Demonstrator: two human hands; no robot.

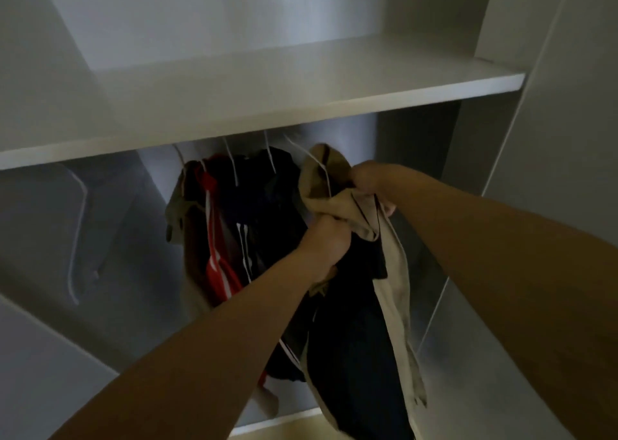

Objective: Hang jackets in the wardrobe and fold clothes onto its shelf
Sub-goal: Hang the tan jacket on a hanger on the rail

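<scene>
A beige jacket (394, 272) with a dark lining hangs on a white hanger (321, 168) at the right end of the row, under the wardrobe shelf (267, 105). My left hand (326, 242) grips the jacket's front fabric in a fist. My right hand (368, 182) grips the jacket near its collar and shoulder. Left of it hang a dark jacket (267, 205), a red and white striped garment (217, 259) and a brownish jacket (190, 225), each on a white hanger. The rail is hidden behind the shelf.
The white shelf above the rail carries nothing visible. An unused white hanger (78, 238) hangs at the far left of the compartment. A wardrobe side panel (535, 138) stands close on the right. The wardrobe floor edge (277, 423) shows below the clothes.
</scene>
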